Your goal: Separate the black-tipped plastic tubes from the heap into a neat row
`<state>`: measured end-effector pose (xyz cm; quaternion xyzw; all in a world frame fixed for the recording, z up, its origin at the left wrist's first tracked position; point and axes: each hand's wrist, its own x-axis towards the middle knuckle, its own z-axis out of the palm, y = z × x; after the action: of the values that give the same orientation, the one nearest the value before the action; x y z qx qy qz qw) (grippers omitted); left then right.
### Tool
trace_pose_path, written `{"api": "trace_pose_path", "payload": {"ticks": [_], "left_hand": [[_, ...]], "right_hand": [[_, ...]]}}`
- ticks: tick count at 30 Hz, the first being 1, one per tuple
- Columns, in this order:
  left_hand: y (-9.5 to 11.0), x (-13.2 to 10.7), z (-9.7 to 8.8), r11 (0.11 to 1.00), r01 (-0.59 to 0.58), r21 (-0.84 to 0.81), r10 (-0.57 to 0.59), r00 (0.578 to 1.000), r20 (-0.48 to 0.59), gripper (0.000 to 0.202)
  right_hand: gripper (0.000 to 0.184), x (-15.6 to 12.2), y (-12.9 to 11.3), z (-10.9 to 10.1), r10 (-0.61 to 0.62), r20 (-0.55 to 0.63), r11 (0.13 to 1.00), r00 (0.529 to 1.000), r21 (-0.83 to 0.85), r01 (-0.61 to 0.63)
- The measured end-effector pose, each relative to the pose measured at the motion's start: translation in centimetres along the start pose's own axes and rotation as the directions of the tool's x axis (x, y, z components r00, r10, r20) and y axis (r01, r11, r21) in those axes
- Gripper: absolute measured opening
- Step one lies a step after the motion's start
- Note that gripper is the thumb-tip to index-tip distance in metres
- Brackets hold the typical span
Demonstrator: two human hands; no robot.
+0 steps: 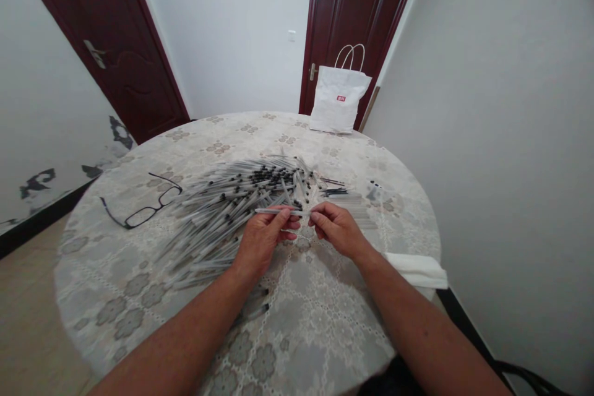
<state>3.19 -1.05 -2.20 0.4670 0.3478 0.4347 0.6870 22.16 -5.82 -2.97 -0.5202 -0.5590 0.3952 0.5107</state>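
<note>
Between the left fingers (281,218) a slim grey tube (266,210) lies crosswise.

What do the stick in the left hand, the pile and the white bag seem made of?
Stick: probably smooth plastic; it looks pale and straight-edged.
Pile of sticks: likely plastic too, greyish, semi-translucent-looking, with dark ends.
White bag: matte, probably paper, given its creases and upright shape; fabric is possible.

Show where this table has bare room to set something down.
Tablecloth is bare between the white bag and the tube pile, and between the forearms, right of some stray tubes. Crowded: that pile, from glasses to left hand.
</note>
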Motion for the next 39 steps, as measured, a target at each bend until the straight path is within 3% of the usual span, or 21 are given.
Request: {"api": "trace_pose_path", "payload": {"ticks": [5,8,13,20,31,36,39], "left_hand": [[0.13,0.03,0.07,1.000,0.000,-0.019,-0.001,1.000,-0.016,0.041],[0.07,0.09,0.03,1.000,0.001,-0.018,-0.001,1.000,-0.006,0.040],[0.10,0.03,0.07,1.000,-0.001,-0.002,0.001,1.000,-0.010,0.039],[0.06,0.07,0.03,0.997,-0.023,-0.069,0.020,0.999,-0.033,0.041],[0.57,-0.09,0.25,0.942,-0.052,-0.330,0.069,0.997,0.039,0.034],[0.80,-0.12,0.33,0.942,-0.088,-0.323,0.093,0.996,-0.001,0.038],[0.87,-0.05,0.35,0.950,-0.106,-0.295,0.101,0.994,-0.031,0.038]], "right_hand": [[0.032,-0.02,-0.45,0.28,-0.018,-0.042,0.994,0.999,0.111,0.023],[0.037,-0.06,-0.71,0.35,0.033,-0.032,0.988,0.999,0.153,-0.028],[0.030,0.01,-0.65,0.22,0.042,-0.017,0.998,0.999,0.043,-0.042],[0.020,-0.09,-0.34,-0.02,-0.014,-0.053,0.995,0.999,0.101,0.019],[0.020,-0.26,-0.43,0.02,-0.010,0.020,0.996,1.000,0.086,0.008],[0.020,-0.14,-0.49,-0.05,-0.009,-0.020,0.997,1.000,0.081,0.010],[0.017,-0.01,-0.60,-0.65,-0.003,-0.023,1.000,1.000,-0.023,0.003]]}}
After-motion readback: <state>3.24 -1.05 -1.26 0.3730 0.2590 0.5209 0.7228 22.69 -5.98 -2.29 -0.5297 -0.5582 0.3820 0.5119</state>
